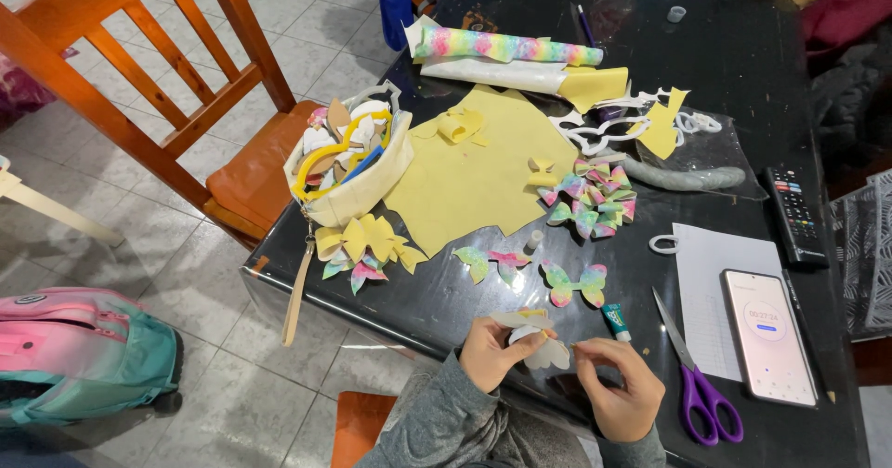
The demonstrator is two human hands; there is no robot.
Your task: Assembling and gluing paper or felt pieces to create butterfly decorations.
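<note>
Head view — left hand [485, 352] pinches a pale bow piece [537, 338]; right hand [621, 386] nips its edge, beside glue [614, 321] and scissors [695, 375].

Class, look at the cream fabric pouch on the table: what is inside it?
The cream pouch holds cut-out shapes in white, brown and pink, plus yellow and blue outline pieces on top. Anything lower down is covered by these and the pouch wall.

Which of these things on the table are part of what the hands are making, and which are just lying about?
In use:
left hand and right hand, both on the pale bow piece
glue tube
purple scissors
rainbow bows
yellow sheet

Lying about:
remote control
phone
backpack
wooden chair
</note>
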